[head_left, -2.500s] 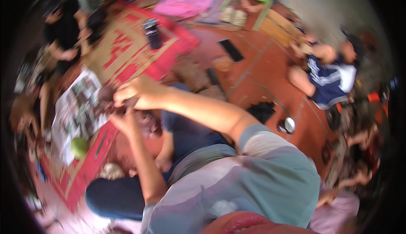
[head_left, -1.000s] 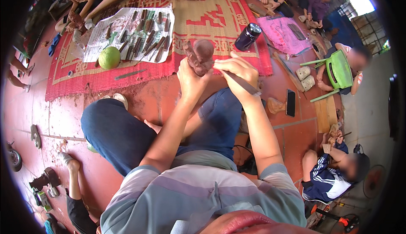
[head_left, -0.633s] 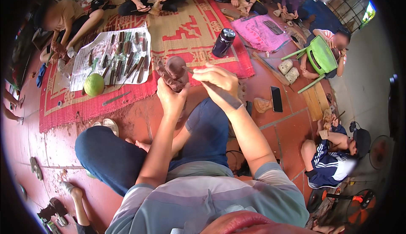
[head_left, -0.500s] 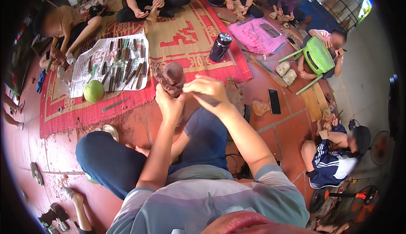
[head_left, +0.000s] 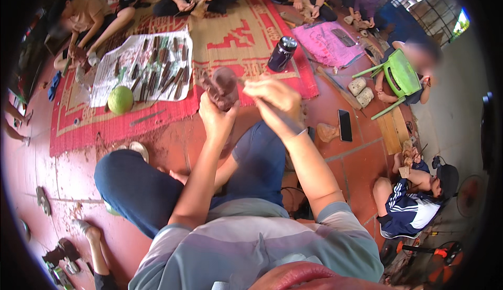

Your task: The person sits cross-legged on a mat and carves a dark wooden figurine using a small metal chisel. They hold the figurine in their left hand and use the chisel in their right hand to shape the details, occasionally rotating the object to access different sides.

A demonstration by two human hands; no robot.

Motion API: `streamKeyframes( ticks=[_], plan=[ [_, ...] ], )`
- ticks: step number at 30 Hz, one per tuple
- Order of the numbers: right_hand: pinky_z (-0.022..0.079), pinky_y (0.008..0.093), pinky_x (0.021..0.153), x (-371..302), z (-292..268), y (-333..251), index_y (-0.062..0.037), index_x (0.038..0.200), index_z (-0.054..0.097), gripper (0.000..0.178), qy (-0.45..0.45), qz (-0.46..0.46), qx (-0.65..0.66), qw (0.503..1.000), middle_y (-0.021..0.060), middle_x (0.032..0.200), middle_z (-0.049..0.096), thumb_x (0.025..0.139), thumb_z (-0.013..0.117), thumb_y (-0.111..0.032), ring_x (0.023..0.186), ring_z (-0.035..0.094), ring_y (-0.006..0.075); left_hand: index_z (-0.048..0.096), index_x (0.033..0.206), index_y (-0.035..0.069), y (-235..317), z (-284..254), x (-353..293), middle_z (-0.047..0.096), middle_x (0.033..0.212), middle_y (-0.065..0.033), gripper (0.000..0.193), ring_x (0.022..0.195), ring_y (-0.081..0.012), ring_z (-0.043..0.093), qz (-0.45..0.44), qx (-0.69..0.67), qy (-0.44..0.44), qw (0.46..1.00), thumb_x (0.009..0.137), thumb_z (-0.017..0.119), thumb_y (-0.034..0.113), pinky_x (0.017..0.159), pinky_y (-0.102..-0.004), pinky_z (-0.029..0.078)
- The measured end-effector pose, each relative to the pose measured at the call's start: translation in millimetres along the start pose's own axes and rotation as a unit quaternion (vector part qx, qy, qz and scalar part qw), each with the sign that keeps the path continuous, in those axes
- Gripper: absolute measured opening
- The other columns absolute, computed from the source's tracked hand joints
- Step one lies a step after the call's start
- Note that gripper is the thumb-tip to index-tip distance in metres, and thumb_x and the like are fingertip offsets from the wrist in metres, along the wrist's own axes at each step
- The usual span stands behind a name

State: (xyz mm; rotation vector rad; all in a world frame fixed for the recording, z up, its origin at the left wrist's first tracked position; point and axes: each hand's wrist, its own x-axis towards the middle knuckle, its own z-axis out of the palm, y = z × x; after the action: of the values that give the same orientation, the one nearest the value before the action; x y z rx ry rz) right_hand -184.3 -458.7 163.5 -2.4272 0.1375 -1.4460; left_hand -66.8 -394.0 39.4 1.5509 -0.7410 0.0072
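My left hand (head_left: 216, 118) is closed around the lower part of a reddish-brown carved figurine (head_left: 224, 84), which has a rounded top and a knobbly side. It is held up in front of me, above my crossed legs. To its right, my right hand (head_left: 276, 96) grips a slim carving tool, whose dark handle (head_left: 284, 118) runs back along the palm towards my wrist. The tool's tip points at the rounded top; motion blur hides whether they touch.
A patterned red mat (head_left: 220, 43) carries a white sheet (head_left: 105, 88) with several carving tools, a green round fruit (head_left: 121, 100) and a dark flask (head_left: 282, 54). A phone (head_left: 344, 125) lies right, near a green chair (head_left: 402, 75). Several people sit around.
My right hand and the tool have moved up, from the figurine's lower side to near its rounded top. The left hand still holds the figurine. The whole view has shifted slightly.
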Motion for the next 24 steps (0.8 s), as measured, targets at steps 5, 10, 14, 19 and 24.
streamKeyframes(
  ticks=[5, 10, 14, 19, 24],
  plan=[
    [0.052, 0.0326, 0.063, -11, 10, 10, -0.0087, 0.082, 0.066, 0.016, -0.102, 0.024, -0.013, 0.994, 0.0079, 0.077, 0.065, 0.070, 0.071, 0.000, 0.074, 0.066, 0.0250, 0.049, 0.105, 0.003, 5, 1, 1, 0.059, 0.095, -0.0159, 0.058, 0.090, -0.0381, 0.058, -0.023, 0.019, -0.021, 0.999, 0.061, 0.082, 0.022, 0.079, -0.0481, 0.045],
    [0.054, 0.0358, 0.084, 0, 3, -1, -0.0031, 0.082, 0.067, 0.012, 0.023, 0.021, 0.002, 1.000, 0.0090, 0.078, 0.069, 0.074, 0.074, 0.002, 0.077, 0.068, 0.0198, 0.050, 0.104, 0.004, 11, -3, 2, 0.057, 0.096, -0.0156, 0.057, 0.092, -0.0374, 0.057, 0.013, 0.059, -0.006, 0.998, 0.060, 0.082, 0.021, 0.079, -0.0482, 0.045],
    [0.054, 0.0323, 0.076, -11, 4, 2, -0.0029, 0.079, 0.066, 0.010, -0.086, 0.076, -0.020, 0.993, 0.0107, 0.078, 0.068, 0.075, 0.071, 0.004, 0.076, 0.067, 0.0223, 0.048, 0.107, 0.006, 10, -3, 0, 0.055, 0.099, -0.0144, 0.058, 0.098, -0.0359, 0.052, -0.031, 0.000, -0.034, 0.999, 0.061, 0.081, 0.021, 0.085, -0.0468, 0.039],
    [0.051, 0.0332, 0.057, 4, -2, 3, -0.0093, 0.081, 0.062, 0.012, -0.141, 0.035, -0.009, 0.989, 0.0075, 0.074, 0.062, 0.074, 0.069, -0.003, 0.067, 0.063, 0.0255, 0.050, 0.104, 0.005, 10, 0, 0, 0.056, 0.097, -0.0147, 0.055, 0.094, -0.0357, 0.056, 0.009, 0.058, 0.001, 0.998, 0.062, 0.081, 0.023, 0.082, -0.0483, 0.043],
    [0.053, 0.0330, 0.063, -5, 9, 9, -0.0100, 0.083, 0.065, 0.019, -0.148, 0.058, 0.002, 0.987, 0.0073, 0.077, 0.064, 0.069, 0.070, 0.002, 0.071, 0.065, 0.0256, 0.049, 0.107, 0.006, 11, -1, -1, 0.057, 0.098, -0.0139, 0.059, 0.098, -0.0354, 0.054, -0.041, 0.031, -0.042, 0.998, 0.062, 0.081, 0.023, 0.085, -0.0479, 0.040]
  ],
)
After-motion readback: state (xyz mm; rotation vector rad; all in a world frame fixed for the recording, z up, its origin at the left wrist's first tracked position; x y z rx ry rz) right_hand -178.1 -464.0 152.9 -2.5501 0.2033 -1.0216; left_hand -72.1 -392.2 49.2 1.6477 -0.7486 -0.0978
